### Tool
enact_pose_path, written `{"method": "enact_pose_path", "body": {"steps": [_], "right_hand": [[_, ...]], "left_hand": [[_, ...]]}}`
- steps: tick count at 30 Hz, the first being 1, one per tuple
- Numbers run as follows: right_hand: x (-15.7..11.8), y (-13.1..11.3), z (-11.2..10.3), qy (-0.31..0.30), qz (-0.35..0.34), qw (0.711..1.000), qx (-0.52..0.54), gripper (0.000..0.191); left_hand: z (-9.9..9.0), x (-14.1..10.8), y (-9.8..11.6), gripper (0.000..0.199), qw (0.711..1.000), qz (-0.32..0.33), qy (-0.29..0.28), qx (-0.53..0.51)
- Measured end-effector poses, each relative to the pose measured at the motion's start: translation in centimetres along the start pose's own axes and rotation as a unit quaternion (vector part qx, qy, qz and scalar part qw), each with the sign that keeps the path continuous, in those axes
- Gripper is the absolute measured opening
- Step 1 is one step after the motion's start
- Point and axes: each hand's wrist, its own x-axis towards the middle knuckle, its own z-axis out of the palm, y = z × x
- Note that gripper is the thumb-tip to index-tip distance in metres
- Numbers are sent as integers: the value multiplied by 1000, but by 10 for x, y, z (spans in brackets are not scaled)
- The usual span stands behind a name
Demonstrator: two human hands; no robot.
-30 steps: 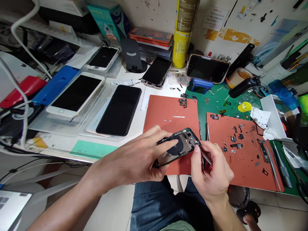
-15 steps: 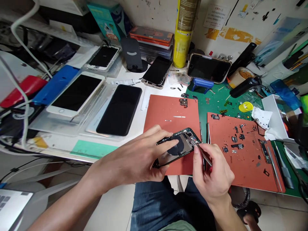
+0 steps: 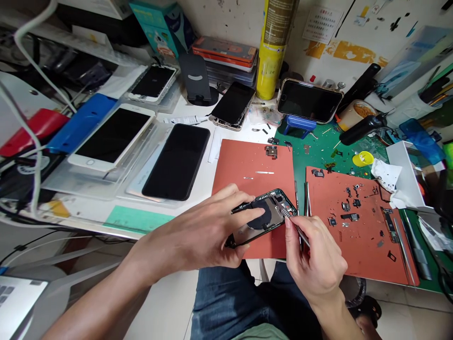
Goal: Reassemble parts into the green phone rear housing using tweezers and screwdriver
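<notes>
My left hand (image 3: 219, 226) grips an opened phone housing (image 3: 274, 212) by its edges, with a finger lying across its inside. The housing is tilted above the near edge of a red mat (image 3: 233, 163). A dark round patch shows inside it. My right hand (image 3: 313, 252) is closed around a slim metal tool (image 3: 302, 236), whose front end is at the housing's right end; the exact tip is too small to make out. Small metal parts (image 3: 271, 151) and thin strips (image 3: 264, 172) lie on the mat.
A second red mat (image 3: 361, 255) at the right carries several small parts and tweezers (image 3: 403, 252). Phones, including a black one (image 3: 177, 160) and a white one (image 3: 113, 137), lie at the left. Behind stand a yellow can (image 3: 271, 71) and a propped phone (image 3: 309, 100).
The view has shifted very slightly. My right hand has moved a little to the right and down, while my left hand keeps its hold on the housing.
</notes>
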Motion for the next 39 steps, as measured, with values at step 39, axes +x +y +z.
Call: {"method": "enact_pose_path", "body": {"steps": [39], "right_hand": [[1,-1,6,49,20,998,-44,19]], "left_hand": [[5,-2,-3,57,1000,-6,23,20]]}}
